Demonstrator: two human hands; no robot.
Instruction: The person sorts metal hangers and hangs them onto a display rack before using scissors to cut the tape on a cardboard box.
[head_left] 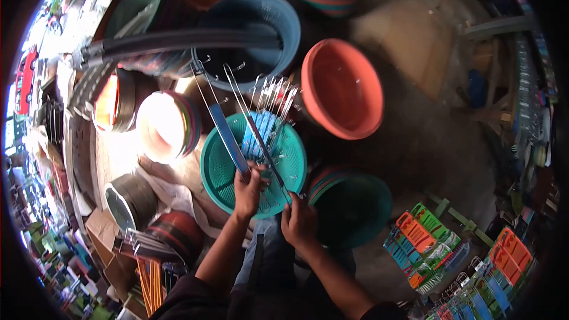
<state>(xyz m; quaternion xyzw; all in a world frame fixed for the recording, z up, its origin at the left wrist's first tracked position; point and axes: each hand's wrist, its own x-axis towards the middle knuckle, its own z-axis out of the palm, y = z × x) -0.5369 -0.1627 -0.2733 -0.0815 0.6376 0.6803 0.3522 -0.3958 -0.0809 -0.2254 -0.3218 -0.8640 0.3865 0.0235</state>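
Note:
My left hand [248, 192] is closed round the lower end of a long blue-sleeved wire piece [226, 134] with thin metal prongs at its top. In my right hand [299, 222], the fingers pinch the lower end of a slim dark strip with metal wire [264, 145], hooked at its far tip. Both pieces slant up and away over a turquoise perforated basket [211, 181]. Inside the basket lie several blue-sleeved wire pieces [259, 133] of the same look, their metal ends sticking up past the rim.
A large blue tub [287, 24] stands beyond the basket, crossed by a dark bar [178, 44]. An orange basin [344, 92] is at the right, above a dark green tub [349, 210]. Stacked basins [160, 124] stand left. Colourful carded goods [421, 237] hang at lower right.

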